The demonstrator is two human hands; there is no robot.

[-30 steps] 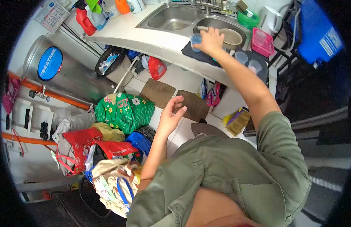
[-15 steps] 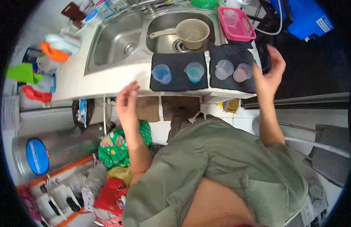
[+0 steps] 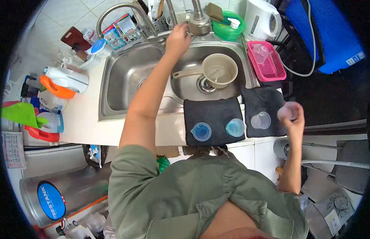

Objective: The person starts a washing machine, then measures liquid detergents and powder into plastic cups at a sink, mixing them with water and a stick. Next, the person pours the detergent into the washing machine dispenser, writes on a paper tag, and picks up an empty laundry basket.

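My left hand (image 3: 178, 41) is stretched across the sink to the faucet (image 3: 199, 27), its fingers closed at the handle beside the spout; the grip itself is partly hidden. My right hand (image 3: 295, 121) holds a small clear plastic cup (image 3: 289, 111) with a pinkish tint, at the right edge of a black cloth (image 3: 254, 95). Left of it on that cloth stands another clear cup (image 3: 261, 120). A second black cloth (image 3: 212, 108) carries a spouted cup of blue liquid (image 3: 201, 132) and a spouted cup of lighter blue liquid (image 3: 235, 128).
A beige saucepan-shaped dipper (image 3: 220, 71) sits in the right basin of the double sink (image 3: 125, 79). Beyond are a pink basket (image 3: 271, 71), a green basin (image 3: 229, 32) and a white kettle (image 3: 261, 20). Bottles (image 3: 67, 79) line the counter's left end.
My left hand has gone from the counter's front edge up to the faucet. My right hand has closed on the pinkish cup and lifted it. The view has tilted up.
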